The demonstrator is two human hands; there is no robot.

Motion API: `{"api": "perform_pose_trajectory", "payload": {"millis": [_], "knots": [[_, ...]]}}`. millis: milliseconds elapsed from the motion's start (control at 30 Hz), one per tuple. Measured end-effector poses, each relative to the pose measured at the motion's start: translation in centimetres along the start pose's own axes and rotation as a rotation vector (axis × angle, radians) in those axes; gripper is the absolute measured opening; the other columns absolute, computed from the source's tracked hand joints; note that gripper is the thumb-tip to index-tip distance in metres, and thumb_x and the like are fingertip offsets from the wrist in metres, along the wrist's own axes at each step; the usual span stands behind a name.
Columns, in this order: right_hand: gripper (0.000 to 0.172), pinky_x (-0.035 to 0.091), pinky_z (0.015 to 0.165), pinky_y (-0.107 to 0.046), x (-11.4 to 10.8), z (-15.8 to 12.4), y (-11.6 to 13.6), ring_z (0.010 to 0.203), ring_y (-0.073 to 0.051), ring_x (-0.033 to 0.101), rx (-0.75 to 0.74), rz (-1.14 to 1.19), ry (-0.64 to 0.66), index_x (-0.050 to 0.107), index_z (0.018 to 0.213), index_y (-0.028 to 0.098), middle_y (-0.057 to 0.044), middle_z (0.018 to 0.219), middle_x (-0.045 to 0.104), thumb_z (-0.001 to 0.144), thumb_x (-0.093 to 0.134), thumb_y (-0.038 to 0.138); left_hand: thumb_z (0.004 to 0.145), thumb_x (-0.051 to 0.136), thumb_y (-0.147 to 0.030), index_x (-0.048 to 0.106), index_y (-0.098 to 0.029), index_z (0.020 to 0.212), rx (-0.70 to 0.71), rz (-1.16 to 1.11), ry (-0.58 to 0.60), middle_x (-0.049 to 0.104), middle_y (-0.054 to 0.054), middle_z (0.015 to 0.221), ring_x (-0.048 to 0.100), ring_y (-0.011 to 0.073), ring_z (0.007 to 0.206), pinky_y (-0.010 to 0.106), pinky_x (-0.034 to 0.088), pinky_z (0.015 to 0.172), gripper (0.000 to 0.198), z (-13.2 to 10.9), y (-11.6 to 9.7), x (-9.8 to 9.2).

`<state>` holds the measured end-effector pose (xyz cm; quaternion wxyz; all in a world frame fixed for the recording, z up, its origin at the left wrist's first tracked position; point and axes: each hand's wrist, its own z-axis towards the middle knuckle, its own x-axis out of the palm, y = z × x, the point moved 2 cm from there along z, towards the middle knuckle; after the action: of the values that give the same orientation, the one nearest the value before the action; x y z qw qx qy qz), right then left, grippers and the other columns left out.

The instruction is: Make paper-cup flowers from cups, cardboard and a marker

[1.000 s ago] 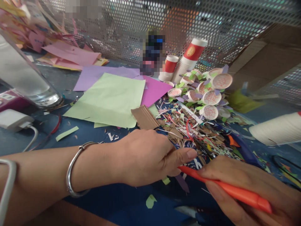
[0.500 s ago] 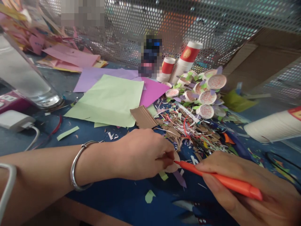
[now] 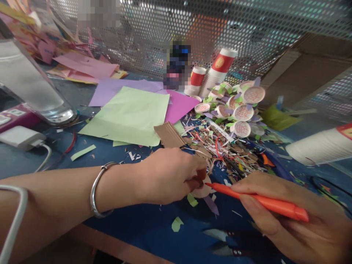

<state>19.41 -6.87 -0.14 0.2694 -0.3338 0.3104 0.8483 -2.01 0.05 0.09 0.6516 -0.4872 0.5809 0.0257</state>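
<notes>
My left hand, with a silver bangle on its wrist, is closed on a small round paper piece near the table's front. Its fingers cover part of that piece. A purple strip and a green strip stick out below the piece. From the right, my right hand grips an orange-red marker, its tip pointing left, close to the piece. Whether the tip touches it cannot be made out.
Scissors lie below my hands. Beyond are paper scraps, decorated cup pieces, green sheets and cardboard. A glass stands left; stacked cups lie right.
My left hand has shifted slightly right, and more of the round piece shows. The marker in my right hand has moved slightly up and right.
</notes>
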Motion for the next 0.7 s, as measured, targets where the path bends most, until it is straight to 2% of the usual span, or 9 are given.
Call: {"api": "perform_pose_trajectory", "payload": {"millis": [200,433,700], "knots": [[0.015,0.059,0.066,-0.029,-0.10,0.22,0.57,0.063,-0.015,0.069,0.093,-0.015,-0.045,0.067,0.095,0.030,0.004,0.082,0.075,0.090,0.063,0.016,0.084,0.060,-0.024,0.072,-0.026,0.100,-0.023,0.033,0.009,0.072,0.001,0.080,0.062,0.0156,0.062,0.026,0.034,0.054,0.020,-0.08,-0.21,0.06],[0.012,0.058,0.065,-0.029,-0.05,0.14,0.59,0.065,-0.015,0.070,0.038,-0.030,-0.063,0.069,0.094,0.028,0.003,0.083,0.077,0.091,0.065,0.017,0.083,0.062,-0.026,0.070,-0.024,0.097,-0.023,0.084,-0.042,0.069,0.000,0.074,0.057,0.0139,0.054,0.028,0.028,0.051,0.016,-0.19,-0.57,0.24],[0.010,0.058,0.065,-0.031,-0.24,0.00,0.97,0.065,-0.016,0.072,0.060,-0.096,-0.077,0.069,0.094,0.031,0.005,0.083,0.078,0.092,0.064,0.023,0.081,0.062,-0.024,0.070,-0.021,0.094,0.003,-0.008,-0.034,0.066,-0.001,0.069,0.056,0.0123,0.057,0.026,0.033,0.054,0.016,0.13,-0.48,0.03]]}}
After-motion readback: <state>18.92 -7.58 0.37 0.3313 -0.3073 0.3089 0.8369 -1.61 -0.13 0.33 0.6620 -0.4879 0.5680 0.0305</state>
